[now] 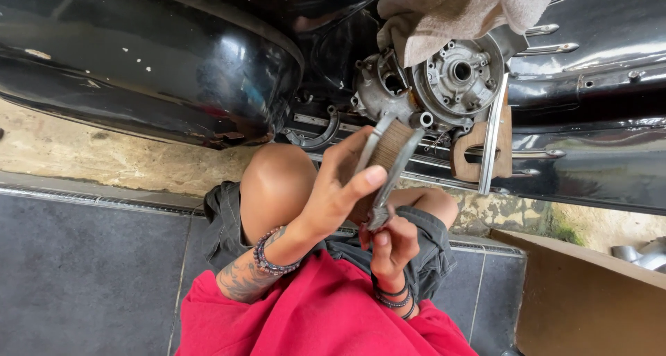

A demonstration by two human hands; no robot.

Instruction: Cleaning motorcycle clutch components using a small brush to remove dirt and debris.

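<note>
My left hand is wrapped around a brown wooden block, with its thumb lying across a long metal two-armed tool. My right hand grips the lower end of that tool. The tool's upper end reaches the grey metal engine casing of a black scooter. Beside the casing sits a round hub plate with a centre hole. Both wrists wear beaded bracelets, and my bare knees are just below the hands.
A beige cloth drapes over the top of the engine. A flat wooden piece with a slot and a metal bar hang by the hub. Dark floor tiles, a brown box and metal pipes lie around.
</note>
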